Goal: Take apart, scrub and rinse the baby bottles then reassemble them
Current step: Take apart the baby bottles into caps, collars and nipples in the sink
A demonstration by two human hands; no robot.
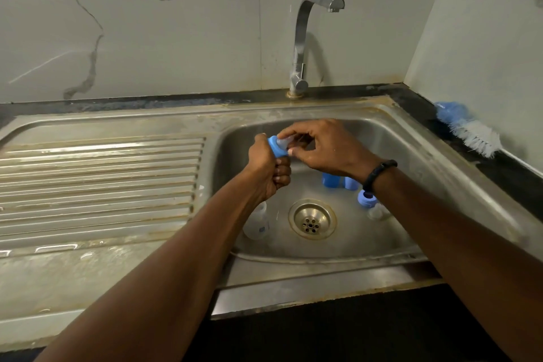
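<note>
Dismantling still under way, scrubbing not begun.
The left hand grips a blue plastic bottle collar while the right hand pinches its clear teat above the steel sink; loose parts lie at five o'clock, the white-bristled brush idle at three.

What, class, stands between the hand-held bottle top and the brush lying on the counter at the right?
Nothing visible. The right hand pinches the teat in the blue ring that the left hand grips; open basin and sink rim separate them from the brush.
</note>
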